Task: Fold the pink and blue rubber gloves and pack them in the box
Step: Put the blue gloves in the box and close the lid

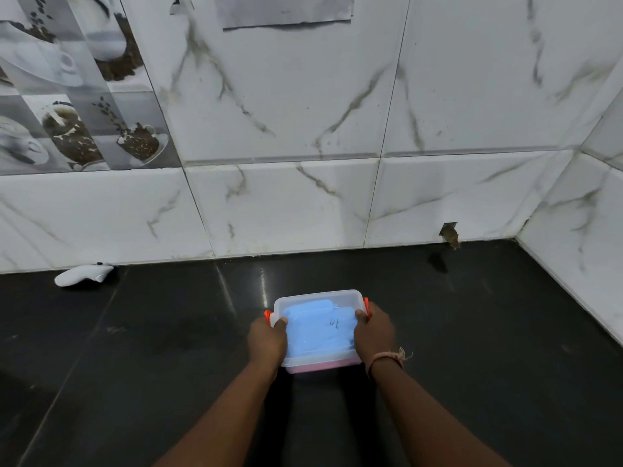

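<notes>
Dark counter (pixel 472 332) open around box (pixel 323 296), white object (pixel 84 274) (far left), wall (pixel 303 203) behind

No readable text, label, brand or number shows anywhere. The only mark is a small dark scribble on the blue rubber glove (pixel 320 326), seen through the clear lid of the plastic box (pixel 318 360); it is too small and blurred to make out as letters.
</notes>
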`<state>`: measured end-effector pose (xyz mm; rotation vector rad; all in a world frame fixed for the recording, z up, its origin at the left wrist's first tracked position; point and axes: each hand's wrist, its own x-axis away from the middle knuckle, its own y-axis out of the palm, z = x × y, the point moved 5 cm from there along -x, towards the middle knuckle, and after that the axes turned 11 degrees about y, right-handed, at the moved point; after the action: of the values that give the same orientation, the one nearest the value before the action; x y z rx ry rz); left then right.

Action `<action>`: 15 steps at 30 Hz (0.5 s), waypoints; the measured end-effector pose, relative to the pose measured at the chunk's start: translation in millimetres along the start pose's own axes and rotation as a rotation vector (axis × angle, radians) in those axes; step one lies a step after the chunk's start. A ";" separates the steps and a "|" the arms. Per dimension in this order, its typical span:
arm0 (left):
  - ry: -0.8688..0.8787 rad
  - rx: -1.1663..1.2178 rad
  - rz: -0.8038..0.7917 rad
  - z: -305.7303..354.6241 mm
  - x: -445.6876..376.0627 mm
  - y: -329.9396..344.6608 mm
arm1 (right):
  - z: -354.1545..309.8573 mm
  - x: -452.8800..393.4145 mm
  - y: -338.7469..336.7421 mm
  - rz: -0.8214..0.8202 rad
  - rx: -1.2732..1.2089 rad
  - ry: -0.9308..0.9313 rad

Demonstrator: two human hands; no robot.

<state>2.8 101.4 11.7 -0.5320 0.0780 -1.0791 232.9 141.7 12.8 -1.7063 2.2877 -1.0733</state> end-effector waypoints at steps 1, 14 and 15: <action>0.007 -0.027 0.003 1.8 0.7 -0.4 | 1.4 0.7 1.1 -0.006 -0.008 0.005; -0.032 0.146 0.034 4.7 11.3 3.7 | 4.7 0.9 4.8 -0.083 -0.095 0.014; -0.084 0.257 0.025 3.7 11.3 1.7 | 7.0 -0.2 4.8 -0.102 -0.127 0.039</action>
<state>10.8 93.8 16.3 -0.3429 -0.1259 -1.0228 232.3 139.2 4.7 -1.8840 2.3631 -1.0062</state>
